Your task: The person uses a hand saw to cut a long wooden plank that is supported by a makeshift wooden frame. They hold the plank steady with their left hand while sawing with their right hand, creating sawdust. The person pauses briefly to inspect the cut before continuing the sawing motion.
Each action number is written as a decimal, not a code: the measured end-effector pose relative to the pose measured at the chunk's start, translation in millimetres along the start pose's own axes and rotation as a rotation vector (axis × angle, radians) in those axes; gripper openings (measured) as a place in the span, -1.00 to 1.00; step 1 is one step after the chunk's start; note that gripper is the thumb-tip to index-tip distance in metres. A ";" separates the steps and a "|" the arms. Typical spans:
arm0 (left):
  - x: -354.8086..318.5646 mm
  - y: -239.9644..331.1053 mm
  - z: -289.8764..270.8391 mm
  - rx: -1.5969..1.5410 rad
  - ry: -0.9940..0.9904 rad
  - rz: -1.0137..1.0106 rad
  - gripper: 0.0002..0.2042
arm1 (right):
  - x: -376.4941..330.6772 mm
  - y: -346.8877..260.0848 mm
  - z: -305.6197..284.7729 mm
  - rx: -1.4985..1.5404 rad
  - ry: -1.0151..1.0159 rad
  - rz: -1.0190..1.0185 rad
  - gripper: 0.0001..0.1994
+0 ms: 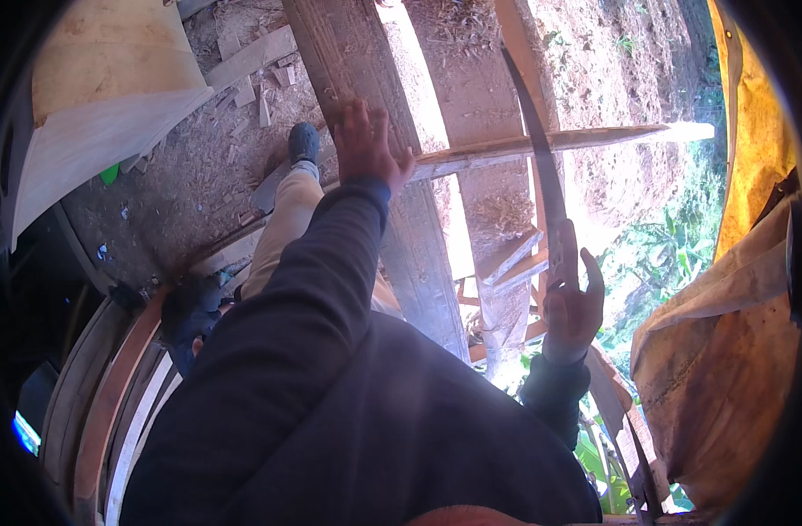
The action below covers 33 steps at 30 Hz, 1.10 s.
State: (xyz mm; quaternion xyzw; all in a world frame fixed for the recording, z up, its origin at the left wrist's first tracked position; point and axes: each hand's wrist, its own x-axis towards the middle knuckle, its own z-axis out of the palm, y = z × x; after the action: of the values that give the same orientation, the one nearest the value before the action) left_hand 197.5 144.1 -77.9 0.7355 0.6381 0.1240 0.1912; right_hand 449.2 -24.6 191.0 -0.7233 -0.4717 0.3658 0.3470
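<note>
A long wooden strip (484, 156) lies crosswise over a thick plank (352, 57) and juts out to the right, its far end bright in the sun. My left hand (366, 145) is closed over the strip where it crosses the plank, bearing down with bent fingers and the thumb toward the right. In my right hand (572, 316) is the handle of a handsaw, with one finger raised alongside it. The dark, slightly curved handsaw (541, 149) blade points away from me and meets the strip right of the plank; how deep it sits cannot be told.
A second board (471, 105) runs beside the plank, with shavings on it. A shoe (303, 143) stands on the chip-strewn ground at left. A pale sheet (120, 96) is at upper left, curved boards (120, 394) at lower left. Yellow and brown tarps (725, 351) hang at right.
</note>
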 end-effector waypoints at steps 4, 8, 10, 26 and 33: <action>-2.3 -1.1 9.6 -0.002 -0.003 0.028 -0.19 | -22.9 -19.0 21.6 -0.100 -0.121 0.027 -0.44; 2.8 2.8 0.3 0.023 -0.039 -0.017 -0.16 | -13.5 -25.2 52.8 0.392 -0.233 0.108 -0.31; 3.1 3.6 1.1 0.043 -0.038 -0.007 -0.16 | -12.9 -11.7 61.3 0.459 -0.233 0.079 -0.30; 4.8 6.5 -0.1 0.043 -0.049 -0.013 -0.16 | 10.1 -5.7 73.0 0.414 -0.258 0.232 -0.36; 4.2 4.1 -0.1 0.019 -0.011 0.017 -0.19 | 16.6 2.0 99.4 0.397 -0.200 0.194 -0.35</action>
State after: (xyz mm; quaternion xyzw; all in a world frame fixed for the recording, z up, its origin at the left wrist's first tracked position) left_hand 201.7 147.8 -76.3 0.7434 0.6319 0.1155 0.1865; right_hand 369.7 5.9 137.0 -0.6432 -0.3506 0.5527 0.3973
